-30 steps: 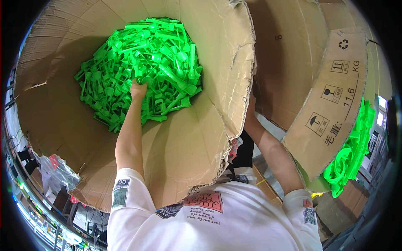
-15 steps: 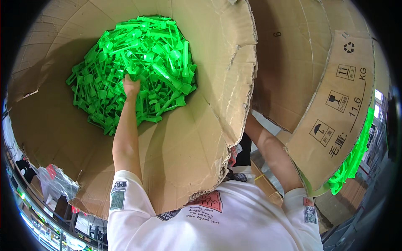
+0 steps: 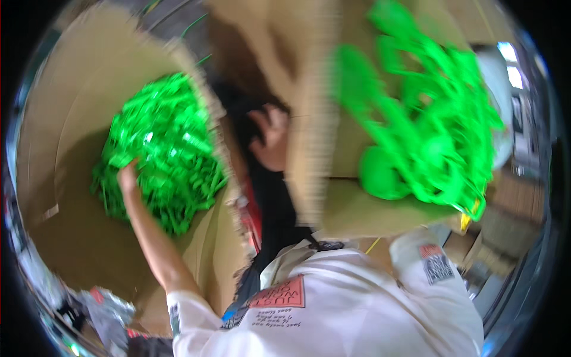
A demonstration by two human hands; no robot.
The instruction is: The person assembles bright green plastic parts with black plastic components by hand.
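My left hand point(image 3: 127, 177) reaches down into the large cardboard box on the left, at the near left side of a heap of bright green plastic pieces point(image 3: 172, 149). A green piece lies against its fingertips. The fingers are blurred and partly hidden, so whether they grip it I cannot tell. My right hand point(image 3: 272, 138) shows in the dark gap between the two boxes, close beside the right box's wall, fingers spread and nothing in them. The right forearm is hidden behind that box. Larger green plastic parts point(image 3: 428, 125), long and looped, fill the right box, smeared by motion.
The left cardboard box point(image 3: 59, 143) has a ragged rim facing the gap. A second cardboard box point(image 3: 380, 220) stands tilted toward me on the right. Clear plastic wrapping point(image 3: 110, 306) lies at the lower left, and brown cartons point(image 3: 511, 223) stand at the far right.
The view has swung right. The right box's opening with its larger green parts has come into sight, and my right hand now shows in the gap. My left hand is still at the heap.
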